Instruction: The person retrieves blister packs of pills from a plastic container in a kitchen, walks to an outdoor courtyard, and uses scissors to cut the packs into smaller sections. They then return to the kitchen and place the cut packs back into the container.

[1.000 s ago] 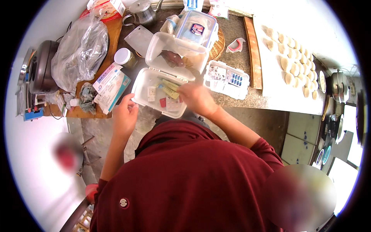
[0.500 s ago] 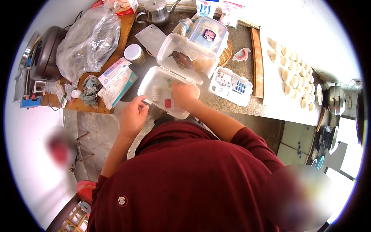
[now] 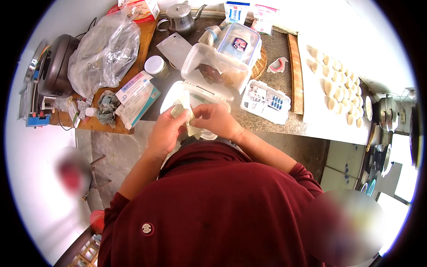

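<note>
A pale yellow-green thin, crumpled piece (image 3: 185,99), cloth or paper, is between my hands. Pinched by my left hand (image 3: 163,132), it rises past the thumb, with a small flat greenish-beige patch at the fingertips. My right hand (image 3: 219,121) grips it from the other side, fingers bent together. Both hands are over a translucent plastic box (image 3: 168,97), which they partly hide. The box's lid (image 3: 193,58) stands raised at the back, hinged to it. Right of the box lies an open white case (image 3: 284,116) with several blue pieces in compartments.
A lidded clear container (image 3: 231,44), a white-capped jar (image 3: 154,65) and a metal teapot (image 3: 179,20) stand behind. Flat cardboard boxes (image 3: 138,100) and a plastic bag (image 3: 104,55) lie left. Several pale dough rounds (image 3: 339,93) cover the right side, beyond a wooden strip (image 3: 295,73).
My right hand has come up out of the box with the pale yellow-green piece. My left hand has moved right from the box's edge and now grips the piece too.
</note>
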A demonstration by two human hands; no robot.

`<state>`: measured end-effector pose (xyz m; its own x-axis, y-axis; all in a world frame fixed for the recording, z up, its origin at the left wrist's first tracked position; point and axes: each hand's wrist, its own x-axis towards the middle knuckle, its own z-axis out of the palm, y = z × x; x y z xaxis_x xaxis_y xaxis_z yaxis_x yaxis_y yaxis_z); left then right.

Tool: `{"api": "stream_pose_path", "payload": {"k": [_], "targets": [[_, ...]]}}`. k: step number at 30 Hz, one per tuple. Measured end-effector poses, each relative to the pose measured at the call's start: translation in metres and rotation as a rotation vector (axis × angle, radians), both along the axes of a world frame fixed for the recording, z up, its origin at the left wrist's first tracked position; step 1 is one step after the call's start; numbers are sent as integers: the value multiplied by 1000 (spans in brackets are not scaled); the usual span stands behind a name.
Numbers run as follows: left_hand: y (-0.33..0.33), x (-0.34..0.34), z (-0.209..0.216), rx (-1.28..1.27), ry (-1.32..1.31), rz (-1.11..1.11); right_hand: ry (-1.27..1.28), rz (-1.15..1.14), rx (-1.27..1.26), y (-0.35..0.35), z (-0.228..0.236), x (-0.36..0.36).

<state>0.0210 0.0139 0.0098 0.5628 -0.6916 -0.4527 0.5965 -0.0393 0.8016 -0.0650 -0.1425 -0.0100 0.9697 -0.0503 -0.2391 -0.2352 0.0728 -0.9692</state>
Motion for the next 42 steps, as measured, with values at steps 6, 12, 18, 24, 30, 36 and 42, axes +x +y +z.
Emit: {"api": "stream_pose_path", "payload": {"k": [6,12,18,24,30,36,42], "targets": [[-13,-7,-5,53,-87,169,-253,-263,-508,-2,6,-11],[-13,-10,-5,-116,-18,150,-213,-233,-245,-6,-1,-20],[-23,-15,10,-165,177,231,-13,14,-31,-18,-9,-38],[-34,-24,13,-317,135,148,49,-38,541,-14,-5,-46],[-50,-41,20,-233,-50,39,2,36,721,-32,-8,-63],[-41,-30,10,-58,-237,19,-12,-364,-376,-98,-29,-79],[1,6,-13,39,-101,142,-101,-477,-1396,-180,-94,-103]]}}
